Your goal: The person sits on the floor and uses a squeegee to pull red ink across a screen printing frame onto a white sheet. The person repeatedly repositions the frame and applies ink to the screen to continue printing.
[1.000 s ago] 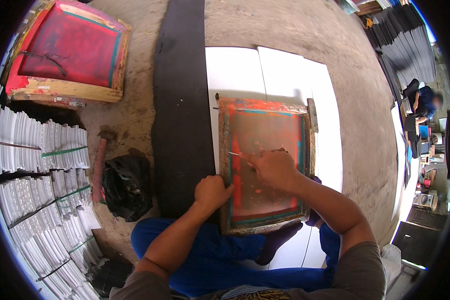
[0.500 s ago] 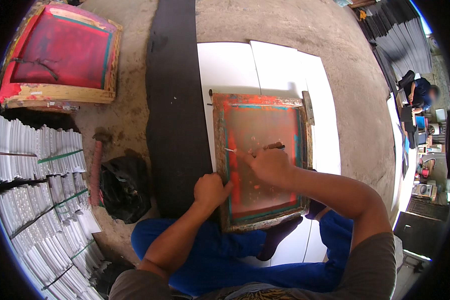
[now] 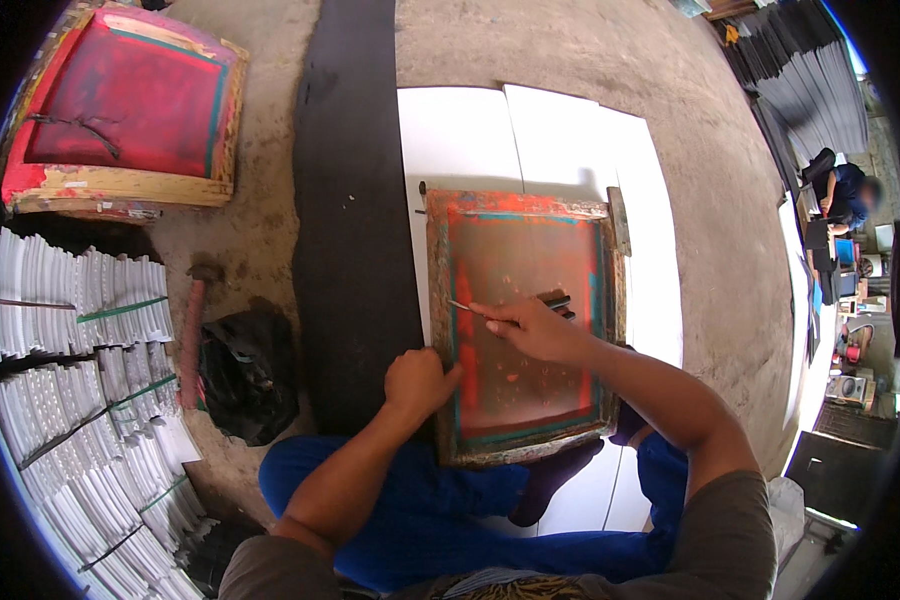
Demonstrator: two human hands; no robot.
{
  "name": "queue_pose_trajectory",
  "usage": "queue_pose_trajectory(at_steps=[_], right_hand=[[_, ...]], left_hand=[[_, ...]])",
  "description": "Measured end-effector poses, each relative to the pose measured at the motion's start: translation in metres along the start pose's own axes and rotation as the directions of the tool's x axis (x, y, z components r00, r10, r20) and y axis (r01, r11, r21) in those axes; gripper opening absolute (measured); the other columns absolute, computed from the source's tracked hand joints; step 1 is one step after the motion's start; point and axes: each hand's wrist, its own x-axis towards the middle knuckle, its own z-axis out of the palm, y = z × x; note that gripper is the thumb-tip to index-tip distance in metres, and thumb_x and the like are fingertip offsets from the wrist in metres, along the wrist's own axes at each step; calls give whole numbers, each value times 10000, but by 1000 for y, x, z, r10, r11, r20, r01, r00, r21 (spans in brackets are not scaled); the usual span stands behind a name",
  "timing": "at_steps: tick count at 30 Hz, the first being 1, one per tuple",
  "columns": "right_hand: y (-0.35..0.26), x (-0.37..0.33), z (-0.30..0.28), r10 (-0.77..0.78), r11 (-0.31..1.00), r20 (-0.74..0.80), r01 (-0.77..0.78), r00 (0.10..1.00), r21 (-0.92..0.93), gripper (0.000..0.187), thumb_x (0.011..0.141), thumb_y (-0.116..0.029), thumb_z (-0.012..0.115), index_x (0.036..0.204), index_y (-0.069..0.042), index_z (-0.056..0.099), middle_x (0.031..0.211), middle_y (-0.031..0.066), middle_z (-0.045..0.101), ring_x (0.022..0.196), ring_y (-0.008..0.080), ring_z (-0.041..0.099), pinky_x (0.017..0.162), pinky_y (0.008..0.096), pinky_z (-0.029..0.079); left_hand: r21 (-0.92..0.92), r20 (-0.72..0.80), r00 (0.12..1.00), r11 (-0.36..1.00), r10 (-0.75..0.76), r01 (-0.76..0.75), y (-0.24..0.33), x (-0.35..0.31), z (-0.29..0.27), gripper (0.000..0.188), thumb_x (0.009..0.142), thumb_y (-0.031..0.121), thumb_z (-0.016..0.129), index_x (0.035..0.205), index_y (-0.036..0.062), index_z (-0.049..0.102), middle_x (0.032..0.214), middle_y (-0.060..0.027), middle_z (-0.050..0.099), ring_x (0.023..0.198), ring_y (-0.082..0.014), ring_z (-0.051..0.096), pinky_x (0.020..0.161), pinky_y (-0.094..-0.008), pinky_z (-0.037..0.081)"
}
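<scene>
Gripping a thin tool [image 3: 458, 305] in your closed right hand [image 3: 528, 328], left hand [image 3: 418, 380] curled at the frame [image 3: 440, 255], hold unclear, you seemed midway: mesh [image 3: 530, 248] partly clear, orange specks [image 3: 513, 378] left.

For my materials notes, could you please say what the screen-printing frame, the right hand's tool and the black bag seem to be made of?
Screen-printing frame: likely rough wood, its bars worn and paint-stained. The tool in the right hand: shaft looks like smooth metal, pale and slim. Black bag: probably thin glossy plastic, given its crumpled, shiny folds.
</scene>
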Motion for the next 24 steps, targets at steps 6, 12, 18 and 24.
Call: queue_pose_trajectory(at_steps=[6, 12, 18, 24], right_hand=[[-6, -1, 0, -127, 966, -99, 101, 987, -237, 433, 1052, -240, 520, 1484, -211, 516, 630, 61, 451, 600, 120, 504, 559, 386, 479], [-9, 12, -20, 440, 609, 399, -594, 805, 526, 435, 1039, -266, 550, 1467, -193, 532, 766, 92, 671, 649, 147, 600, 635, 361, 509], [-24, -15, -11, -14, 944, -216, -58, 976, -326, 412, 1009, -268, 571, 1420, -285, 581, 787, 71, 652, 735, 247, 671, 655, 401, 518], [-36, -10, -3, 2, 876, -273, -133, 962, -463, 418, 979, -265, 579, 1392, -328, 594, 809, 92, 661, 721, 305, 669, 661, 441, 523]], left_hand=[[-7, 0, 999, 999, 34, -34, -5, 2, 3, 541, 843, 481, 725, 868, -60, 723, 787, -263, 706, 768, -411, 725, 695, -500, 582], [13, 32, 999, 1000, 26, -26, -2, 2, -1, 537, 850, 490, 720, 856, -46, 733, 790, -254, 711, 780, -391, 731, 702, -490, 584], [55, 25, 999, 998, 26, -27, -2, 1, -4, 564, 853, 520, 712, 839, -43, 736, 794, -247, 714, 774, -385, 731, 703, -484, 586], [39, 43, 998, 998, 37, -39, -1, 0, -7, 578, 856, 535, 698, 838, -41, 735, 796, -242, 716, 767, -383, 731, 703, -486, 588]])
